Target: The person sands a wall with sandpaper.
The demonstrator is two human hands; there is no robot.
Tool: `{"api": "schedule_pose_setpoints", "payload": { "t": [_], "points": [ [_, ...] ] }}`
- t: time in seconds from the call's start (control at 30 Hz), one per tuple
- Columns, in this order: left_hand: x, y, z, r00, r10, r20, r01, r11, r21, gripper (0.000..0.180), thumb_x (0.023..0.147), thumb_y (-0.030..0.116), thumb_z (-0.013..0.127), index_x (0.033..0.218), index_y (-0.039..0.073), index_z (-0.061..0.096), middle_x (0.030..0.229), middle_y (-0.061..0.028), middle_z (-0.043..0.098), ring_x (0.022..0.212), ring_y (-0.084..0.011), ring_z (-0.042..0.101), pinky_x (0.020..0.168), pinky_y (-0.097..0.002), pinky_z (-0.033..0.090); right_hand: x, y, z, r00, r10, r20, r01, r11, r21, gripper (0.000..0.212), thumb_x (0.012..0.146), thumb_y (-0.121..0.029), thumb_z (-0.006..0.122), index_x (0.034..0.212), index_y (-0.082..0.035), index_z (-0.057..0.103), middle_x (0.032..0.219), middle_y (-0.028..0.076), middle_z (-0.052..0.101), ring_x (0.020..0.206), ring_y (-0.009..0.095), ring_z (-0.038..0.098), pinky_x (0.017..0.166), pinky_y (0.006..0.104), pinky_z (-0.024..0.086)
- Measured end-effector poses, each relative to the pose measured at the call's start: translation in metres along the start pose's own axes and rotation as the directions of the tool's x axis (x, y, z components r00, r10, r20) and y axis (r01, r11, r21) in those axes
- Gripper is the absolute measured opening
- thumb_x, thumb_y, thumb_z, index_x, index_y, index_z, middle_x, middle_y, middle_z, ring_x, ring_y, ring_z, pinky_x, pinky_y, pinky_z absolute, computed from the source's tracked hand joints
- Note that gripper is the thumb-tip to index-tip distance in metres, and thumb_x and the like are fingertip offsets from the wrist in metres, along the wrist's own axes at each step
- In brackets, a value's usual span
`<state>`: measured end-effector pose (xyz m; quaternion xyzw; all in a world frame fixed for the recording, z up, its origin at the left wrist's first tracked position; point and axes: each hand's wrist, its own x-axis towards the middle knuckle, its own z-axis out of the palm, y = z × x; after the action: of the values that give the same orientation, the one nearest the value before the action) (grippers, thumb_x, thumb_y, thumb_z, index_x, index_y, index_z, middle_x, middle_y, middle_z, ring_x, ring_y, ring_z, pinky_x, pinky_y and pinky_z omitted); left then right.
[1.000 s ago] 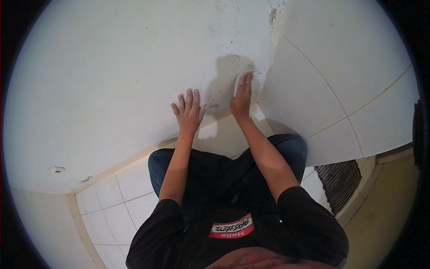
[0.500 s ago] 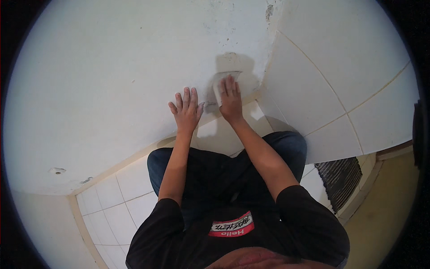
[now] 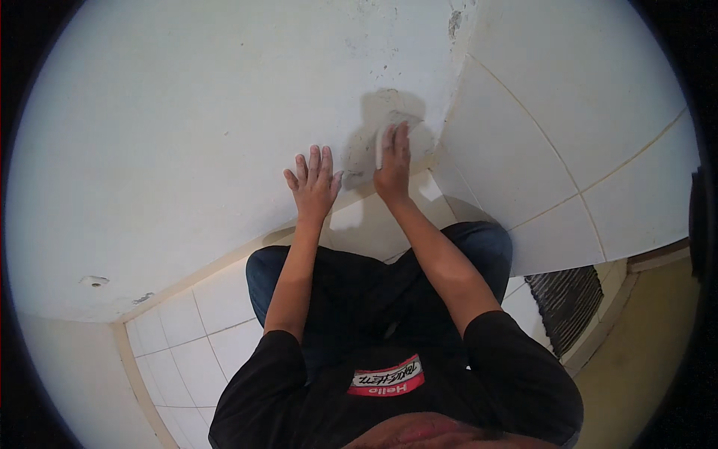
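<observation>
My left hand lies flat against the white wall, fingers spread and holding nothing. To its right, my right hand presses a pale flat sheet to the wall, close to the corner. Its fingers stretch over the sheet and cover most of it, so its exact kind cannot be made out. Around that hand the wall carries grey scuffs, and a dark shadow falls across it. Small specks and chipped paint mark the wall higher up.
A wall of large white tiles meets the painted wall at the right. My bent knees rest close to the wall's foot, above a white tiled floor. A dark ribbed mat lies at the right, beside a raised sill.
My right hand has shifted slightly to the right with the pale sheet, its fingers now closer together. My left hand has stayed in place on the wall.
</observation>
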<state>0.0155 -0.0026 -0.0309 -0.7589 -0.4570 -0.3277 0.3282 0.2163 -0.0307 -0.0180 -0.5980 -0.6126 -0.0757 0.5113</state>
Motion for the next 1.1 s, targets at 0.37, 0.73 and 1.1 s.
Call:
{"api": "schedule_pose_setpoints", "payload": {
  "t": [0.37, 0.73, 1.1],
  "points": [
    [0.002, 0.001, -0.002, 0.999, 0.021, 0.036, -0.022, 0.999, 0.029, 0.074, 0.087, 0.051, 0.068, 0.149, 0.015, 0.049, 0.16, -0.0118, 0.036, 0.153, -0.0399, 0.012, 0.119, -0.0589, -0.01, -0.018, -0.017, 0.01, 0.914, -0.325, 0.242, 0.353, 0.932, -0.083, 0.061, 0.086, -0.007, 0.05, 0.146, 0.0, 0.045, 0.157, 0.024, 0.036, 0.147, 0.038, 0.033, 0.12, 0.0547, 0.024],
    [-0.001, -0.001, 0.0, 1.0, 0.023, -0.001, -0.023, 0.999, 0.025, 0.074, 0.089, 0.054, 0.066, 0.15, 0.016, 0.048, 0.162, -0.0103, 0.034, 0.155, -0.0386, 0.006, 0.12, -0.0584, -0.01, 0.005, 0.015, -0.005, 0.999, -0.001, -0.052, -0.002, 0.998, -0.069, 0.082, 0.074, 0.008, 0.048, 0.153, 0.006, 0.028, 0.159, 0.035, 0.019, 0.148, 0.049, 0.02, 0.121, 0.0556, 0.02],
    [-0.001, 0.0, 0.001, 1.0, -0.011, -0.018, 0.011, 1.0, -0.018, 0.07, 0.088, 0.049, 0.066, 0.15, 0.021, 0.048, 0.166, -0.0041, 0.028, 0.156, -0.0338, 0.007, 0.121, -0.0573, -0.008, 0.0, -0.003, -0.001, 1.0, 0.019, -0.025, -0.018, 1.0, 0.013, 0.08, 0.076, 0.008, 0.047, 0.154, 0.005, 0.027, 0.16, 0.035, 0.017, 0.149, 0.05, 0.017, 0.121, 0.0571, 0.017]
  ]
}}
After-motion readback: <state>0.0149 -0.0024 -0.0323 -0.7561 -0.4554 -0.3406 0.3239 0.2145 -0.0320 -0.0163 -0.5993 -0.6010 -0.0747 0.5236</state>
